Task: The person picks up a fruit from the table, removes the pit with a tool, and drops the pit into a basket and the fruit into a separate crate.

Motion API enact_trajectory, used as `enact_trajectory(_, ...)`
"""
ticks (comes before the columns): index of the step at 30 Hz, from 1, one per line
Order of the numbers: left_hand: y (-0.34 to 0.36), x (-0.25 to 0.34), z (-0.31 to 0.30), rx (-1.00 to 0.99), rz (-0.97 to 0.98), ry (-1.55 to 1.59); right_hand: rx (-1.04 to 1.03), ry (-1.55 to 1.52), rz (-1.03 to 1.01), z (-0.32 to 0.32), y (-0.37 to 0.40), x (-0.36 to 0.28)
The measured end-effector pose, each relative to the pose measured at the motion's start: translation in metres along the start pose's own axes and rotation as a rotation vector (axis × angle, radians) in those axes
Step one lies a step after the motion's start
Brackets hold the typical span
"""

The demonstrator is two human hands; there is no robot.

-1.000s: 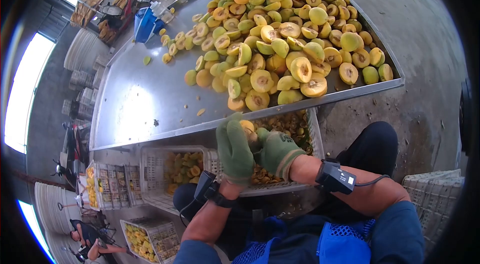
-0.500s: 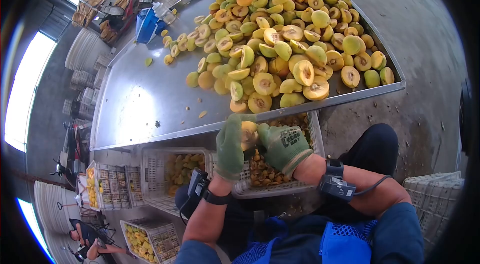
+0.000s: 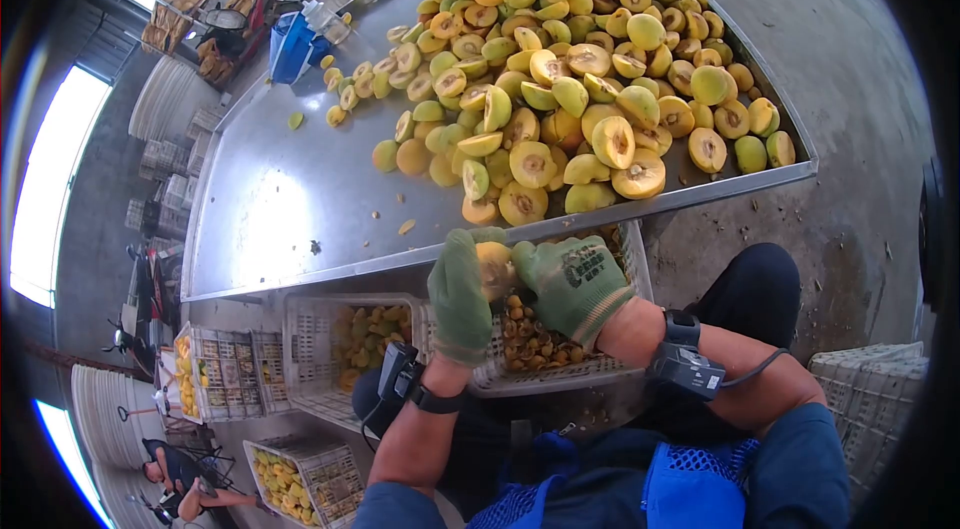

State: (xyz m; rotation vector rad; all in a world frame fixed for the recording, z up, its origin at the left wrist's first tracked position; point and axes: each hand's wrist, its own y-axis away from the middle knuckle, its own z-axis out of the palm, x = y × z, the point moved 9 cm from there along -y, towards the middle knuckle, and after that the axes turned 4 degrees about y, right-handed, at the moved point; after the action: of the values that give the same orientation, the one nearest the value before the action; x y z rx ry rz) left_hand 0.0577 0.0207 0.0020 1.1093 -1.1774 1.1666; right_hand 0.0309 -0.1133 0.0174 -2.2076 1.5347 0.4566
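Observation:
My left hand (image 3: pixel 463 291), in a green glove, is closed around a halved yellow peach (image 3: pixel 493 267), just off the near edge of the metal table. My right hand (image 3: pixel 570 281), also in a green glove, is closed against the peach's right side; whatever its fingers hold is hidden. Beneath my hands stands a white crate (image 3: pixel 642 274) of brown peach pits and scraps (image 3: pixel 535 341). To its left, another white crate (image 3: pixel 300 344) contains greenish-yellow peach pieces (image 3: pixel 378 337). Beyond my hands, a large heap of cut peaches (image 3: pixel 560 99) covers much of the table.
The metal table (image 3: pixel 240 219) has a raised rim. A blue container (image 3: pixel 290 47) stands at its far left. More fruit crates (image 3: pixel 230 379) line the left floor, where a seated person (image 3: pixel 185 479) is visible. Stacked crates (image 3: pixel 868 404) stand at right.
My right hand has turned slightly at the wrist and shifted a little, still against the peach. My left hand keeps its hold. The view has moved slightly.

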Motion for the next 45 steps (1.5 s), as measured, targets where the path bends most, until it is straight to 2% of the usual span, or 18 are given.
enact_trajectory(4,-0.005,-0.001,-0.009,0.033,0.033,0.014,0.062,-0.279,0.063,-0.004,0.003,0.003)
enact_trajectory(10,-0.002,-0.007,-0.008,0.026,0.053,0.063,-0.181,-0.568,0.262,0.020,0.008,0.008)
enact_trajectory(13,0.000,-0.006,-0.006,0.021,0.086,0.019,-0.229,-0.561,0.271,0.025,0.007,0.008)
enact_trajectory(18,0.001,-0.008,-0.002,0.007,0.123,-0.031,-0.195,-0.617,0.329,0.032,0.011,0.012)
enact_trajectory(21,0.001,-0.003,-0.001,0.006,0.191,-0.202,-0.170,-0.638,0.376,0.034,0.012,0.010)
enact_trajectory(28,0.009,0.000,0.003,0.094,0.177,-0.132,-0.162,-0.869,0.368,0.071,0.013,0.009)
enact_trajectory(31,0.012,0.001,0.004,0.083,0.168,-0.092,-0.245,-0.793,0.308,0.051,0.010,-0.001)
enact_trajectory(34,0.016,0.006,0.007,0.075,0.176,-0.070,-0.388,-0.979,0.341,0.065,0.011,-0.003)
enact_trajectory(36,0.016,0.008,0.006,0.088,0.224,-0.105,-0.504,-1.040,0.402,0.049,0.014,-0.004)
enact_trajectory(37,0.014,0.007,0.011,0.020,0.187,-0.060,-0.564,-1.069,0.432,0.045,0.018,-0.005)
enact_trajectory(39,0.009,0.013,0.014,-0.113,0.113,0.030,-0.312,-0.844,0.223,0.043,0.009,0.004)
enact_trajectory(40,0.004,0.012,0.012,-0.165,0.048,-0.039,-0.191,-0.726,0.118,0.042,0.007,0.005)
enact_trajectory(42,-0.004,0.006,0.007,-0.272,-0.087,-0.178,-0.139,-0.572,0.133,0.037,0.009,0.005)
enact_trajectory(43,-0.003,0.011,0.006,-0.251,0.008,-0.254,-0.117,-0.497,0.139,0.033,0.011,0.004)
enact_trajectory(45,0.002,0.018,0.007,-0.200,0.146,-0.356,-0.208,-0.551,0.221,0.030,0.016,0.000)
